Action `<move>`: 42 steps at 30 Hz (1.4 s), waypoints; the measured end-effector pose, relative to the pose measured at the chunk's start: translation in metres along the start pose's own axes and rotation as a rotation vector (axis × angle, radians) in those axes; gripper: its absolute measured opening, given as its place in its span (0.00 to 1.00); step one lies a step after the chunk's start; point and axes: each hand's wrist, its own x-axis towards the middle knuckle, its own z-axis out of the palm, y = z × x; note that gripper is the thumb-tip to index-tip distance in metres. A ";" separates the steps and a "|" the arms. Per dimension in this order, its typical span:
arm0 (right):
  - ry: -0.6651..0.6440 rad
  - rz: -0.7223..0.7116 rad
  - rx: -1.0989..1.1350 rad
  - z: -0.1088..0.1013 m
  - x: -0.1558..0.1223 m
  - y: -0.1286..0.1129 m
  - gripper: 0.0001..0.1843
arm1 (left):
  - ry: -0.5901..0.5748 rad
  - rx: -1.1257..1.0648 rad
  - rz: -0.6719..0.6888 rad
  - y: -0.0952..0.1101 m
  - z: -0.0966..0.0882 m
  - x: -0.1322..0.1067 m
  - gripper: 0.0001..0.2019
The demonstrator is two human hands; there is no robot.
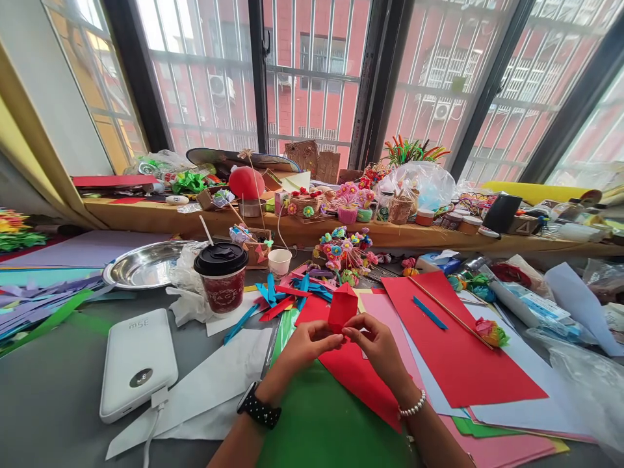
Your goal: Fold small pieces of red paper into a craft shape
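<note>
Between my two hands a folded piece of red paper (342,309) stands upright, its top edge angled. My left hand (312,341) grips its lower left side between thumb and fingers. On the lower right, the fingertips of my right hand (374,341) pinch the same paper. Beneath the hands lies a larger red sheet (363,377), partly over a green mat (312,416). Just behind sits a pile of folded blue and red paper strips (280,296). The fingertips partly cover the bottom of the folded paper.
A lidded cup (221,279), a white paper cup (279,263) and a metal tray (146,265) stand at the back left. A white power bank (140,364) with a cable lies left. Red card (458,338) with a thin stick and blue strip lies right.
</note>
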 end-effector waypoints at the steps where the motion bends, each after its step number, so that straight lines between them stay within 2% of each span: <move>1: 0.000 -0.007 -0.018 0.000 0.000 0.000 0.08 | -0.002 0.004 -0.006 0.000 -0.001 0.000 0.12; 9: 0.003 -0.025 -0.033 0.004 -0.001 0.001 0.09 | 0.064 -0.041 -0.032 0.000 0.000 -0.001 0.12; 15: 0.144 0.013 0.028 0.006 -0.001 0.002 0.21 | 0.110 -0.095 -0.015 0.001 0.004 -0.001 0.14; 18: 0.049 0.036 0.032 0.007 -0.002 0.000 0.13 | 0.088 -0.142 -0.022 0.002 0.006 0.000 0.16; 20: 0.005 0.030 0.020 0.008 -0.003 -0.001 0.12 | 0.069 -0.162 -0.009 0.002 0.007 0.000 0.16; 24: 0.027 0.040 0.037 0.009 -0.004 -0.001 0.13 | 0.056 -0.175 0.005 0.000 0.009 0.000 0.16; 29: 0.073 0.041 0.030 0.010 -0.005 -0.001 0.14 | 0.122 -0.142 0.003 -0.003 0.009 0.001 0.20; 34: 0.086 0.049 0.010 0.010 -0.005 0.000 0.15 | 0.093 -0.149 0.053 -0.007 0.010 0.001 0.19; 42: 0.107 0.086 -0.021 0.010 -0.004 0.000 0.15 | 0.106 -0.101 0.018 -0.008 0.008 0.003 0.20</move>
